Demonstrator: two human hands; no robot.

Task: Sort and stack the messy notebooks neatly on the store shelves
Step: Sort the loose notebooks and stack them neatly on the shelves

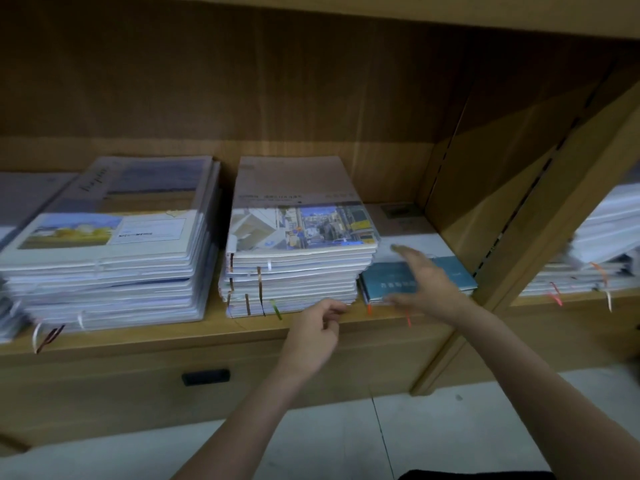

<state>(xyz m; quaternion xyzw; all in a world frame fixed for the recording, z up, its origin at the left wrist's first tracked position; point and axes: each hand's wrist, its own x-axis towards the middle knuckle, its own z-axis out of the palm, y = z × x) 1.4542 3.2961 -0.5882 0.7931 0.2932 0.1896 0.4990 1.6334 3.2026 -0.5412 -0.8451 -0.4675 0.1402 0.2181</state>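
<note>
Here, low in the middle of the frame, the left hand [320, 325] curls its fingers at the bottom front corner of the middle stack [298, 268]; it seems to touch the lowest notebooks there, though whether it pinches one I cannot tell. To the right, the right hand [420, 277] is blurred, fingers spread and fairly straight, lying over the teal notebook [391, 277], which sits low on the shelf [214, 336] just beside the middle stack, centre right of the frame. Its grip looks open, pressing or reaching rather than holding.

Farther left stands the left stack [107, 268], about as tall, with ribbons hanging from its front. Behind the teal notebook lies a white notebook [420, 242], partly hidden.

The notebooks look thin, floppy and plastic-wrapped, so likely slippery and apt to slide off one another. A full stack would be heavy; I would square it by pressing its sides. The teal one seems light: take it by the front edge, thumb on top, fingers beneath.
</note>
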